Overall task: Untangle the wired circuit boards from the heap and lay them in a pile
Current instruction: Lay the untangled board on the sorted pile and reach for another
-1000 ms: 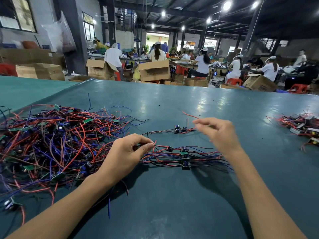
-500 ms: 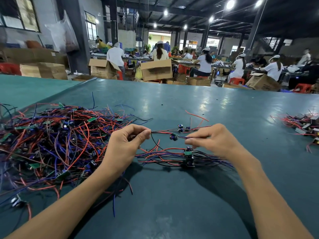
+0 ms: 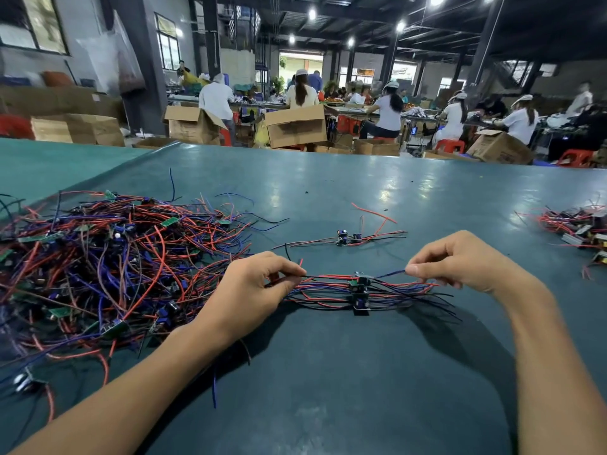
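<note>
With left hand (image 3: 253,287) and right hand (image 3: 460,261) pinching the wires of the board (image 3: 361,276), I should lower it level onto the pile (image 3: 359,300) at 6 o'clock.

Wire heap (image 3: 98,257) filled left side, small pile (image 3: 328,292) sat centre, bundle (image 3: 578,224) crowded far right, table (image 3: 328,389) lay open near.

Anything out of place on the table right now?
One wired board lies alone beyond the neat pile, apart from it. A short blue wire strays from the heap toward the near edge. Nothing looks damaged.
</note>
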A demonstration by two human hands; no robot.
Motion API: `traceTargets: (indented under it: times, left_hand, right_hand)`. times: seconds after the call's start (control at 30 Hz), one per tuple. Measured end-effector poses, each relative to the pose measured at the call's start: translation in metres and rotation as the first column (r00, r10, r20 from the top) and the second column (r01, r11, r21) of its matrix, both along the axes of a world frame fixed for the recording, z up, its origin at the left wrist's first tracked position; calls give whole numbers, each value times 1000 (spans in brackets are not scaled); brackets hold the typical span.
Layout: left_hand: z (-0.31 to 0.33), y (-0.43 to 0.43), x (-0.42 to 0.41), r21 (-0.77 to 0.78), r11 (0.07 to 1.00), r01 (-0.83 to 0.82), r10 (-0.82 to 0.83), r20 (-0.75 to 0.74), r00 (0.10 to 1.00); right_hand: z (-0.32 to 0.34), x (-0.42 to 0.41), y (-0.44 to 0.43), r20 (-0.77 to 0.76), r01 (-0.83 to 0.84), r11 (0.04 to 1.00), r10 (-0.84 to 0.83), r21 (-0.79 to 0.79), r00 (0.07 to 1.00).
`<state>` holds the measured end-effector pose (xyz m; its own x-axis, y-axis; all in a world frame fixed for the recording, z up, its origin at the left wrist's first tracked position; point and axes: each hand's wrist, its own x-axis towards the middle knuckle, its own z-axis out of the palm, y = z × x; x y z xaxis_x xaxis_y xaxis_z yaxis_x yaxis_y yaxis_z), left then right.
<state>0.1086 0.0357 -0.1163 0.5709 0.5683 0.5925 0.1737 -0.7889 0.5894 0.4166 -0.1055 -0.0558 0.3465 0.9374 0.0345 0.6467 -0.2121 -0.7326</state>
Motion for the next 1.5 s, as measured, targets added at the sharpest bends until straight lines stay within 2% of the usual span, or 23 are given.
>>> traceTargets:
  times: [0.13,0.5,0.57,0.63,0.7,0.77,0.83,0.93,1.0,1.1,1.17,1.27,1.3,1.4,1.5]
  left_hand:
    - [-4,3,-1,-13,1000,8,-9,-116,993]
    - [1,0,-5,122,992,-15,53,-311,949]
    - [3,-1,-6,125,992,-21,56,-283,958]
    - [9,-3,-7,126,990,-60,82,-181,980]
    - [17,-3,-11,182,971,-153,169,-80,982]
    - [29,0,-17,234,935,-265,279,-27,960]
    - [43,10,-24,185,911,-368,383,-54,922]
    - [68,34,-43,-195,895,-402,389,-101,915]
    - [83,53,-57,-202,870,-449,424,-155,892]
    - [93,79,-69,-3,831,-557,544,-212,812]
    - [91,98,-71,133,796,-591,594,-360,719]
    - [81,110,-68,294,773,-562,567,-717,404]
    - [80,111,-66,325,784,-529,548,-764,342]
    - [87,109,-60,345,803,-485,523,-800,296]
    - [95,98,-58,439,772,-459,570,-798,195]
  right_hand:
    - [-4,2,-1,48,10,984,-2,-177,999]
    - [-4,5,-5,53,-33,963,49,-266,997]
    - [-2,4,-6,30,-8,988,13,-154,999]
    - [-2,1,0,37,81,996,-83,34,996]
    - [-5,-9,12,154,171,958,-210,229,966]
    - [-9,-32,27,240,174,900,-285,399,928]
    - [-12,-63,37,278,91,858,-261,505,924]
    - [-24,-109,44,447,-156,805,-148,573,882]
    - [-34,-137,45,559,-332,746,-65,578,826]
    - [-50,-171,47,668,-510,675,35,532,743]
    - [-60,-185,47,728,-596,651,96,470,679]
    - [-69,-193,47,785,-664,651,167,367,597]
    - [-69,-192,47,780,-662,654,172,366,601]
    - [-66,-187,47,744,-633,670,177,388,644]
    - [-66,-186,47,730,-625,675,186,391,658]
